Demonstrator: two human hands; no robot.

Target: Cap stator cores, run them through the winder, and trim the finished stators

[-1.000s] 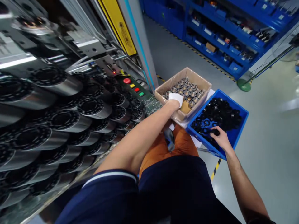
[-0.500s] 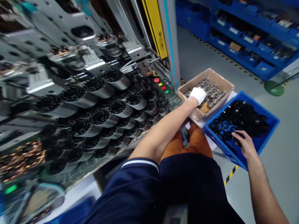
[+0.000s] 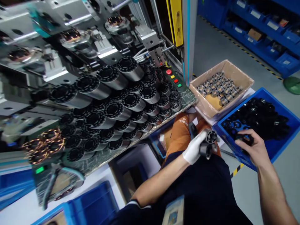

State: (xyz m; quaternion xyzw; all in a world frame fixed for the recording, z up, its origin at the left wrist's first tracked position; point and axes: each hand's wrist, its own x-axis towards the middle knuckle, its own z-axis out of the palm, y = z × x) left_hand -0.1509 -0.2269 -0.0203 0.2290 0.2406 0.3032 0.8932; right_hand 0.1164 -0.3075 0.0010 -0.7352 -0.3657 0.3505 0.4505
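My left hand [image 3: 196,146], in a white glove, is held above my lap, closed around two dark slotted metal cores that look like motor stators. The upper stator core [image 3: 212,137] shows its toothed open end; the lower stator core [image 3: 205,151] lies against it, tilted. My bare right hand [image 3: 256,148] is over the near side of a blue bin [image 3: 236,156], its thumb and fingers pinched on a black plastic part [image 3: 246,140], mostly hidden by the fingers. Many similar loose black parts [image 3: 264,117] fill the bin.
A cardboard box [image 3: 206,104] lined with film holds rows of metal cores beside the bin. On the bench at left stand rows of black-ended metal stators [image 3: 117,112], a copper-wound pile [image 3: 44,145], pliers [image 3: 52,184] and a red button [image 3: 168,72], below a machine.
My left hand has come out of the cardboard box toward my lap, carrying two stator cores. My right hand stays at the blue bin, its fingers around a black part. The view has shifted.
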